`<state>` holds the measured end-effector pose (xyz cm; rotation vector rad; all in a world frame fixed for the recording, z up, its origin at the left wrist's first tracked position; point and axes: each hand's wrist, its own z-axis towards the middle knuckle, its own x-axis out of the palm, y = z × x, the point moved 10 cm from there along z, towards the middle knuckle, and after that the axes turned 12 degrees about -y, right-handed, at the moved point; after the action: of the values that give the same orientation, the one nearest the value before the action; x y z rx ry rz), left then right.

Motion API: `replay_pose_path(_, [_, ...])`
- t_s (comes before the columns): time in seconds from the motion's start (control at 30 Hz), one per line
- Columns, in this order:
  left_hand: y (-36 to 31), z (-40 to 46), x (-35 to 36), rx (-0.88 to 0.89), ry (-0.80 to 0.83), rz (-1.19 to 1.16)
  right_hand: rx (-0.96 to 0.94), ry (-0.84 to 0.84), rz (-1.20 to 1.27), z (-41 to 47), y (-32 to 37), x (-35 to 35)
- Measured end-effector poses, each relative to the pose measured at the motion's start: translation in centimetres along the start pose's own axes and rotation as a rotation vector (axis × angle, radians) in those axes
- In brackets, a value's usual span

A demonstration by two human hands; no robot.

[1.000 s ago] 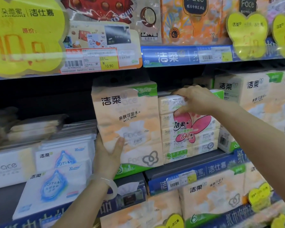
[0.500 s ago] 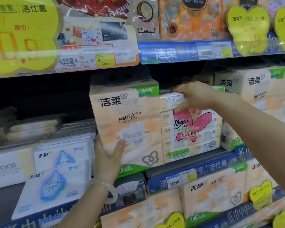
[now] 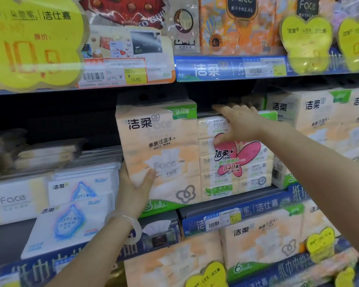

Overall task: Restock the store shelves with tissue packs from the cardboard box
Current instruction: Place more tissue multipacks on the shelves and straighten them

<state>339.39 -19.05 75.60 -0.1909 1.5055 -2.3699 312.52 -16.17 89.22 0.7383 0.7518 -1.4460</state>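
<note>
A tall peach-and-white tissue pack [image 3: 160, 150] stands upright at the front edge of the middle shelf [image 3: 245, 195]. My left hand [image 3: 133, 187] grips its lower left corner, thumb on the front face. To its right sits a shorter stacked tissue pack with a pink butterfly label [image 3: 234, 162]. My right hand [image 3: 240, 121] lies over that pack's top front edge with fingers spread, holding nothing. The cardboard box is out of view.
White lotion tissue packs [image 3: 71, 204] lie left of my left hand. More peach packs [image 3: 319, 121] fill the shelf's right side. Yellow price tags [image 3: 29, 42] hang from the upper shelf rail. The lower shelf holds more packs [image 3: 261, 245].
My right hand has lifted from gripping the butterfly pack's top corner and its fingers have spread, reaching left along the top. The left hand still holds the tall pack.
</note>
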Motion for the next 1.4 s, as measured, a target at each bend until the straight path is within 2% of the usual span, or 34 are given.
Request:
replay_pose_path(0.3, [-2.3, -1.2, 0.5, 0.107, 0.025, 0.068, -0.080, -0.039, -0.091, -1.2, 0.9, 0.9])
replay_pose_path(0.6, [-2.5, -1.3, 0.3, 0.081, 0.023, 0.104, -0.079, -0.047, -0.083, -1.3, 1.0, 0.7])
replay_pose_path(0.73, [-2.5, -1.9, -0.2, 0.060, -0.011, 0.124, -0.085, -0.114, -0.089, -2.0, 1.0, 0.1])
replay_pose_path(0.9, [-2.9, -5.5, -0.9, 0.120, -0.098, 0.197, -0.159, -0.205, 0.022, -5.4, 2.5, -0.1])
replay_pose_path(1.03, [-3.8, -9.4, 0.3, 0.178, -0.068, 0.236, -0.266, -0.213, 0.130, -9.6, 4.7, 0.8])
replay_pose_path(1.2, [-4.2, -13.1, 1.7, 0.222, 0.016, 0.323, -0.297, -0.144, 0.197, -14.2, 5.8, 3.1])
replay_pose_path(1.4, [-1.0, -18.8, 2.6, 0.169, 0.176, 0.411, -0.241, 0.021, 0.215, -20.6, 4.5, 7.5])
